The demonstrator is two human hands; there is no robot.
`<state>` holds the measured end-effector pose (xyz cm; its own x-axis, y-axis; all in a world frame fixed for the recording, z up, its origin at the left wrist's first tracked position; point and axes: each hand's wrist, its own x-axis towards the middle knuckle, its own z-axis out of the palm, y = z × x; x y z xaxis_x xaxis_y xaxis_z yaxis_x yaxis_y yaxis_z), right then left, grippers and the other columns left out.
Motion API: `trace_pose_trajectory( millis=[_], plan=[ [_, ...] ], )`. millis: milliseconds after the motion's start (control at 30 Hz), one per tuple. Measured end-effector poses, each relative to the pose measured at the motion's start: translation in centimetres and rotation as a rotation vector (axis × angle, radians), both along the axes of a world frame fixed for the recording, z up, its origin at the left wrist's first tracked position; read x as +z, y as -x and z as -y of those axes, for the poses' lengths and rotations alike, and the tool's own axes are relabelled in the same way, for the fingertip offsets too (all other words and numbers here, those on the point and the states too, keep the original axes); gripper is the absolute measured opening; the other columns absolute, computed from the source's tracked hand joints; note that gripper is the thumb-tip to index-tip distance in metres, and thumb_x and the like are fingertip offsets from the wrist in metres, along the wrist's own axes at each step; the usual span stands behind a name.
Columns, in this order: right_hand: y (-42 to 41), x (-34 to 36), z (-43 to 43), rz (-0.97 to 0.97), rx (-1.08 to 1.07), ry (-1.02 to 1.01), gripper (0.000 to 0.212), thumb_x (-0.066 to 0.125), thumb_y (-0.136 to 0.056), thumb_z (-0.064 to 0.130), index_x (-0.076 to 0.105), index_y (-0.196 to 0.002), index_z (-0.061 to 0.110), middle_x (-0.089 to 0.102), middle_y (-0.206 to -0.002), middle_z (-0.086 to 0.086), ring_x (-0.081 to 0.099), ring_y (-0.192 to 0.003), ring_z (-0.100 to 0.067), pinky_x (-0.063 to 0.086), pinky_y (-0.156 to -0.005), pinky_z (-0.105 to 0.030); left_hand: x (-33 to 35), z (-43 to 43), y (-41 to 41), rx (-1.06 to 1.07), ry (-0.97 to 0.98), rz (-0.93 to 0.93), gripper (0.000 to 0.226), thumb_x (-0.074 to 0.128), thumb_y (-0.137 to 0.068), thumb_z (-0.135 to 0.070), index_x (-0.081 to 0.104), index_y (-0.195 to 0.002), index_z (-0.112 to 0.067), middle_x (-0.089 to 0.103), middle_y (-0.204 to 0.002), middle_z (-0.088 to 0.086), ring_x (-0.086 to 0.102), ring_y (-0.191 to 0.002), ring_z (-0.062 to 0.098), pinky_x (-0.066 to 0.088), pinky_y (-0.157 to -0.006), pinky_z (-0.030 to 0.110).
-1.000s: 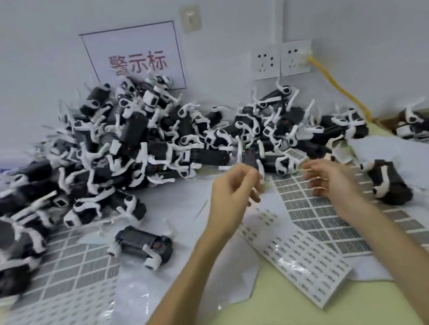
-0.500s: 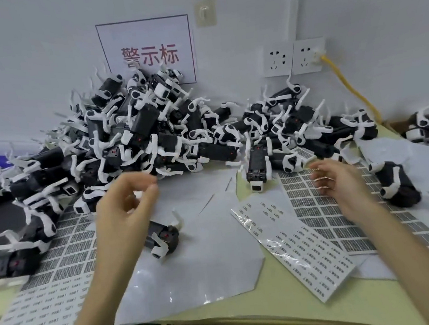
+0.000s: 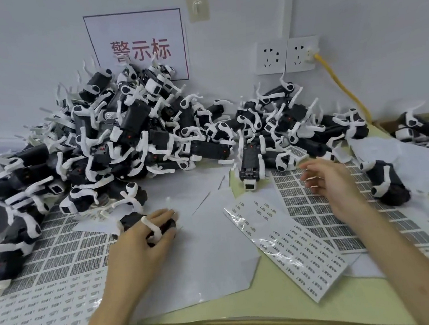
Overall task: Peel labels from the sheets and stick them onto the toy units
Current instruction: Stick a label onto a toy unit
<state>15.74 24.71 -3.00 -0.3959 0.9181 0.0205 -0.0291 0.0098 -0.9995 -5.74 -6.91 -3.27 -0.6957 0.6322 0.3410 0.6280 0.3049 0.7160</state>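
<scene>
My left hand [image 3: 143,246] lies over a single black-and-white toy unit [image 3: 131,221] on the white paper, fingers curled round it, and one white leg sticks up between the fingers. My right hand [image 3: 335,186] hovers over a dark-grid label sheet [image 3: 300,206] with loosely curled fingers that hold nothing. A glossy sheet of small printed labels [image 3: 285,242] lies between my hands. A big pile of toy units [image 3: 139,133] fills the back of the table.
Another label sheet [image 3: 46,262] covers the left side. One toy unit [image 3: 251,166] stands apart before the pile, another [image 3: 385,181] lies right of my right hand. White backing paper [image 3: 204,256] lies in the middle. A yellow cable [image 3: 343,88] runs from the wall sockets [image 3: 287,55].
My left hand has swung from the centre sheet leftward and come down onto the single toy unit. My right hand has stayed over the grid sheet.
</scene>
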Motion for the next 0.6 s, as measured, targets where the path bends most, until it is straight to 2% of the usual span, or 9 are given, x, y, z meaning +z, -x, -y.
trace_pose_trajectory(
  millis=[67,100,200,267,300,367,467,533,600],
  plan=[
    [0.0,0.1,0.0,-0.04,-0.003,0.004,0.025,0.05,-0.101,0.007,0.074,-0.1,0.004,0.069,-0.077,-0.007,0.059,-0.064,-0.016,0.045,-0.06,-0.028,0.9,-0.3,-0.3,-0.036,-0.095,0.091,0.039,0.075,-0.092,-0.026,0.065,-0.103,-0.063,0.07,-0.095,-0.041,0.071,-0.075,-0.002,0.052,-0.064,0.017],
    [0.0,0.2,0.1,-0.089,0.018,0.024,0.023,0.05,-0.1,0.008,0.073,-0.1,0.003,0.067,-0.077,-0.006,0.056,-0.063,-0.015,0.044,-0.059,-0.028,1.4,-0.5,-0.7,-0.07,-0.157,0.131,0.039,0.076,-0.092,-0.024,0.067,-0.102,-0.061,0.074,-0.095,-0.033,0.073,-0.069,0.007,0.054,-0.06,0.018],
    [-0.1,0.9,0.5,-0.334,0.178,0.17,0.02,0.051,-0.099,0.015,0.069,-0.096,0.01,0.062,-0.078,-0.003,0.049,-0.06,-0.013,0.042,-0.054,-0.025,3.4,-1.5,-2.4,-0.212,-0.307,0.228,0.033,0.075,-0.085,-0.03,0.07,-0.108,-0.052,0.075,-0.119,-0.017,0.076,-0.069,0.018,0.058,-0.06,0.02],
    [-0.4,1.5,0.8,-0.441,0.308,0.24,0.021,0.053,-0.096,0.022,0.072,-0.094,0.013,0.063,-0.081,-0.002,0.049,-0.06,-0.012,0.045,-0.052,-0.023,4.6,-2.6,-3.6,-0.295,-0.334,0.19,0.037,0.072,-0.08,-0.04,0.068,-0.113,-0.056,0.067,-0.133,-0.023,0.078,-0.084,0.017,0.061,-0.069,0.023],
    [-0.5,1.7,1.0,-0.45,0.375,0.245,0.023,0.053,-0.095,0.025,0.074,-0.096,0.014,0.065,-0.083,-0.003,0.052,-0.061,-0.013,0.048,-0.053,-0.023,5.0,-3.3,-4.1,-0.332,-0.332,0.139,0.038,0.071,-0.082,-0.042,0.066,-0.116,-0.059,0.063,-0.136,-0.028,0.077,-0.096,0.015,0.062,-0.074,0.025],
    [-0.5,2.0,1.4,-0.423,0.491,0.243,0.028,0.053,-0.096,0.028,0.076,-0.104,0.012,0.069,-0.09,-0.008,0.059,-0.066,-0.016,0.053,-0.056,-0.025,5.7,-5.1,-5.2,-0.393,-0.325,-0.007,0.038,0.074,-0.092,-0.041,0.063,-0.126,-0.053,0.057,-0.142,-0.031,0.069,-0.114,0.005,0.063,-0.084,0.032],
    [-0.1,2.0,2.3,-0.371,0.619,0.282,0.041,0.047,-0.102,0.036,0.072,-0.122,0.011,0.072,-0.11,-0.016,0.07,-0.084,-0.024,0.06,-0.068,-0.031,6.0,-8.4,-6.5,-0.458,-0.34,-0.212,0.047,0.07,-0.094,-0.03,0.062,-0.138,-0.043,0.054,-0.15,-0.024,0.063,-0.121,-0.005,0.059,-0.092,0.032],
    [0.1,1.9,2.7,-0.348,0.7,0.304,0.049,0.037,-0.107,0.045,0.07,-0.129,0.017,0.071,-0.12,-0.014,0.07,-0.099,-0.027,0.06,-0.081,-0.038,5.9,-10.8,-7.2,-0.47,-0.283,-0.339,0.045,0.064,-0.097,-0.034,0.063,-0.141,-0.038,0.048,-0.155,-0.024,0.065,-0.121,0.002,0.059,-0.088,0.033],
    [0.3,1.6,2.9,-0.328,0.786,0.313,0.059,0.03,-0.107,0.055,0.064,-0.137,0.017,0.064,-0.131,-0.017,0.062,-0.116,-0.034,0.052,-0.1,-0.053,5.4,-13.0,-7.5,-0.466,-0.195,-0.491,0.041,0.056,-0.1,-0.04,0.063,-0.141,-0.038,0.043,-0.158,-0.026,0.07,-0.109,0.007,0.059,-0.077,0.029]
  ],
)
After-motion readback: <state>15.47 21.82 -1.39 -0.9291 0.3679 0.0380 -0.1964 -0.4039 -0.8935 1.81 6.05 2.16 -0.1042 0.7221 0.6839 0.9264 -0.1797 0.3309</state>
